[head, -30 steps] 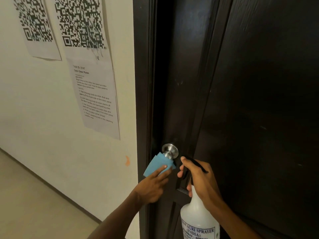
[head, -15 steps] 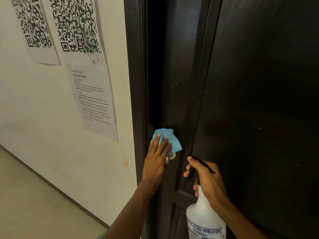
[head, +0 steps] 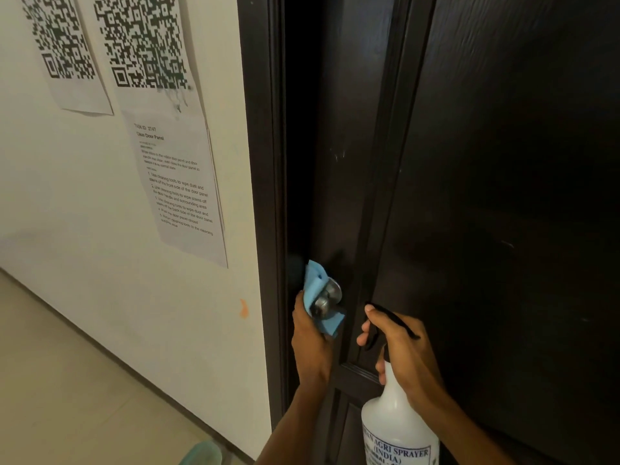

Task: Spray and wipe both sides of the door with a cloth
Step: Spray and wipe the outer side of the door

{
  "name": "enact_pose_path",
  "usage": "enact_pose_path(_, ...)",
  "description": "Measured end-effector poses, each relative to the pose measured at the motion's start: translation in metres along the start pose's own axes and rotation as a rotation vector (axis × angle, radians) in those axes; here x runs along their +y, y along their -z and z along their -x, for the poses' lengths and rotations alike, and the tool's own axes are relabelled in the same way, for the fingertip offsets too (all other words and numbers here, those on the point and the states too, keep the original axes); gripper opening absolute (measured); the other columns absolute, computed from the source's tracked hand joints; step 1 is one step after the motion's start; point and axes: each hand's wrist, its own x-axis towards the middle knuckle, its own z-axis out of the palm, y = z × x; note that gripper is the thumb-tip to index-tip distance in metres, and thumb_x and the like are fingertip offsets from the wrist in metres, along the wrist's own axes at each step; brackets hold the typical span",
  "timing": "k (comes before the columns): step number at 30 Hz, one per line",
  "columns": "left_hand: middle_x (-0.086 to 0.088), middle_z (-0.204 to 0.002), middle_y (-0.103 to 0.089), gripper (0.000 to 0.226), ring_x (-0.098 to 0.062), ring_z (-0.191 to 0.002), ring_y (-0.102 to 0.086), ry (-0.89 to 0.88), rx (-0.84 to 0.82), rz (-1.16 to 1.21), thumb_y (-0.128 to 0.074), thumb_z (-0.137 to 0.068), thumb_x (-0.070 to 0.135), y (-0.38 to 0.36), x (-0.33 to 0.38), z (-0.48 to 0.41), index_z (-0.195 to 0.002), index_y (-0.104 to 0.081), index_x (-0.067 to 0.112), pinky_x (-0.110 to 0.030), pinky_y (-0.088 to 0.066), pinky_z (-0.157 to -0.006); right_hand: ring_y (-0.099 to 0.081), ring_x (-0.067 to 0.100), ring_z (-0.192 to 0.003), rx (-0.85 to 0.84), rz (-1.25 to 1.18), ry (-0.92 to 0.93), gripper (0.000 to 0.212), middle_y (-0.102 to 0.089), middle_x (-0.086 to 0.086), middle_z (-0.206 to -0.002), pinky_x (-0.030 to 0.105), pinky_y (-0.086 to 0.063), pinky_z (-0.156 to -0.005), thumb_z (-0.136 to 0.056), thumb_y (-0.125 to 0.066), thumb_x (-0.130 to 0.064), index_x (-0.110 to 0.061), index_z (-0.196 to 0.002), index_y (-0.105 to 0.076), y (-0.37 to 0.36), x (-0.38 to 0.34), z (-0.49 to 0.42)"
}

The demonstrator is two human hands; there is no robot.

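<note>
A dark brown panelled door (head: 486,196) fills the right half of the view. Its round metal knob (head: 327,297) sits near the door's left edge. A blue cloth (head: 314,284) is wrapped behind and under the knob. My left hand (head: 310,344) grips that cloth against the knob from below left. My right hand (head: 402,354) holds the neck of a white spray bottle (head: 399,427) with a black trigger head, just right of the knob, nozzle close to the door.
The dark door frame (head: 260,196) borders a cream wall (head: 84,229) on the left. Printed sheets with QR codes (head: 141,41) and an instruction sheet (head: 181,193) hang on that wall. Pale floor tiles (head: 67,397) lie at lower left, with a teal object (head: 203,454) at the bottom edge.
My left hand has moved the cloth from above the knob down around its left and underside, uncovering the knob. My right hand with the bottle stays almost still.
</note>
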Motion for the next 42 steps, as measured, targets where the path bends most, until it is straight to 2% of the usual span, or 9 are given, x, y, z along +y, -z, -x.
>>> enact_pose_path(6, 0.004, -0.109, -0.06, 0.047, -0.025, -0.111, -0.061, 0.193, -0.118, 0.144, -0.051, -0.096, -0.001, -0.008, -0.035, 0.036, -0.132, -0.038, 0.026, -0.009, -0.048, -0.074, -0.044, 0.018, -0.038, -0.021, -0.012, 0.005, 0.039, -0.073, 0.012, -0.071, 0.024, -0.036, -0.039, -0.096, -0.065, -0.036, -0.001, -0.081, -0.068, 0.0, -0.003, -0.005)
enact_pose_path(9, 0.017, -0.123, -0.051, 0.067, -0.013, -0.121, -0.051, 0.139, 0.127, 0.114, -0.056, -0.09, -0.008, -0.004, -0.025, 0.05, -0.142, -0.033, 0.029, -0.009, -0.042, -0.09, -0.045, 0.016, -0.037, -0.028, 0.003, 0.009, 0.037, -0.072, 0.012, -0.072, 0.023, -0.037, -0.039, -0.096, -0.065, -0.036, -0.002, -0.082, -0.068, 0.004, -0.004, -0.008)
enact_pose_path(12, 0.003, -0.153, -0.032, 0.099, -0.007, -0.133, -0.033, -0.03, 0.3, -0.051, -0.06, -0.076, -0.02, 0.0, -0.014, 0.041, -0.155, -0.021, 0.026, -0.026, -0.035, -0.108, -0.046, 0.016, -0.037, -0.041, 0.008, 0.019, 0.037, -0.073, 0.015, -0.076, 0.023, -0.038, -0.039, -0.096, -0.065, -0.037, -0.002, -0.084, -0.069, 0.011, -0.003, -0.012)
enact_pose_path(17, -0.006, -0.161, -0.012, 0.107, -0.024, -0.144, -0.023, -0.095, 0.272, -0.189, -0.064, -0.078, -0.014, -0.01, 0.003, 0.017, -0.155, -0.013, 0.04, -0.032, -0.031, -0.107, -0.046, 0.015, -0.038, -0.049, 0.034, 0.026, 0.038, -0.074, 0.016, -0.078, 0.023, -0.038, -0.038, -0.097, -0.064, -0.038, -0.002, -0.085, -0.07, 0.019, -0.003, -0.015)
enact_pose_path(22, -0.005, -0.157, -0.014, 0.101, -0.018, -0.138, -0.029, -0.153, 0.144, -0.211, -0.064, -0.077, -0.009, -0.024, 0.001, 0.02, -0.153, -0.017, 0.039, -0.015, -0.03, -0.103, -0.047, 0.014, -0.038, -0.081, 0.052, 0.03, 0.039, -0.074, 0.014, -0.079, 0.022, -0.039, -0.038, -0.098, -0.062, -0.038, -0.002, -0.086, -0.069, 0.027, -0.008, -0.016)
enact_pose_path(27, -0.002, -0.143, -0.028, 0.061, -0.017, -0.117, -0.049, -0.13, 0.226, -0.144, -0.07, -0.085, 0.017, -0.025, 0.019, 0.007, -0.137, -0.039, 0.024, -0.026, -0.051, -0.093, -0.047, 0.016, -0.039, -0.088, 0.06, 0.035, 0.039, -0.073, 0.012, -0.075, 0.023, -0.039, -0.038, -0.097, -0.063, -0.039, -0.003, -0.084, -0.069, 0.038, -0.009, -0.018)
enact_pose_path(33, 0.001, -0.116, -0.049, 0.043, -0.007, -0.092, -0.055, -0.068, 0.367, -0.113, -0.066, -0.082, 0.003, -0.015, 0.016, 0.026, -0.115, -0.046, 0.021, -0.012, -0.046, -0.072, -0.047, 0.018, -0.039, -0.117, 0.032, 0.047, 0.037, -0.074, 0.014, -0.076, 0.024, -0.038, -0.038, -0.097, -0.063, -0.037, -0.002, -0.084, -0.069, 0.051, -0.007, -0.017)
enact_pose_path(37, -0.004, -0.078, -0.058, 0.011, -0.012, -0.067, -0.059, 0.148, 0.53, 0.105, -0.06, -0.09, 0.003, -0.009, 0.009, 0.064, -0.089, -0.055, 0.012, -0.021, -0.049, -0.057, -0.047, 0.018, -0.04, -0.147, 0.034, 0.048, 0.038, -0.074, 0.015, -0.078, 0.024, -0.038, -0.038, -0.097, -0.064, -0.037, -0.002, -0.085, -0.069, 0.057, -0.01, -0.016)
enact_pose_path(42, -0.003, -0.06, -0.056, 0.045, -0.015, -0.058, -0.054, 0.203, 0.492, 0.127, -0.054, -0.096, 0.041, 0.0, 0.016, 0.066, -0.064, -0.055, 0.01, -0.017, -0.041, -0.053, -0.048, 0.017, -0.041, -0.171, 0.058, 0.074, 0.038, -0.074, 0.013, -0.078, 0.025, -0.04, -0.039, -0.098, -0.062, -0.038, -0.003, -0.085, -0.069, 0.053, -0.013, -0.015)
